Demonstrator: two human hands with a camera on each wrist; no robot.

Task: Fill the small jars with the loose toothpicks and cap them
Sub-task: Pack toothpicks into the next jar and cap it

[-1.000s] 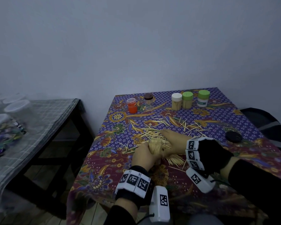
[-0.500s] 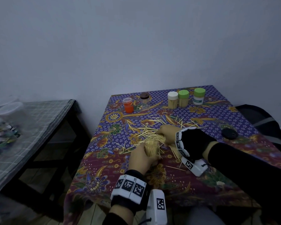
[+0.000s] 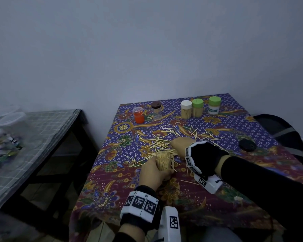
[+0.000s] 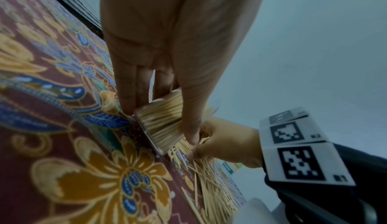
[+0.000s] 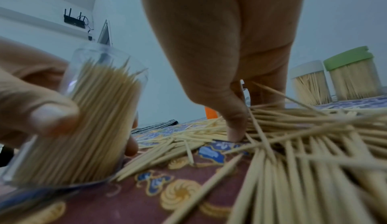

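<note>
Clear plastic and nearly full, the open jar (image 3: 163, 161) stands near the table's front edge in the head view, wrapped by the left hand (image 3: 153, 173); the right hand (image 3: 182, 145) lies on the loose toothpicks (image 3: 166, 142) just beyond, finger state hidden there. Left wrist view: the thumb and fingers (image 4: 127, 85) curl round the smooth, probably slippery wall, best held mid-body. Right wrist view alone shows the thumb (image 5: 236, 128) and fingers pressing down into the light, stiff sticks, seemingly pinching some, though I cannot tell.
</note>
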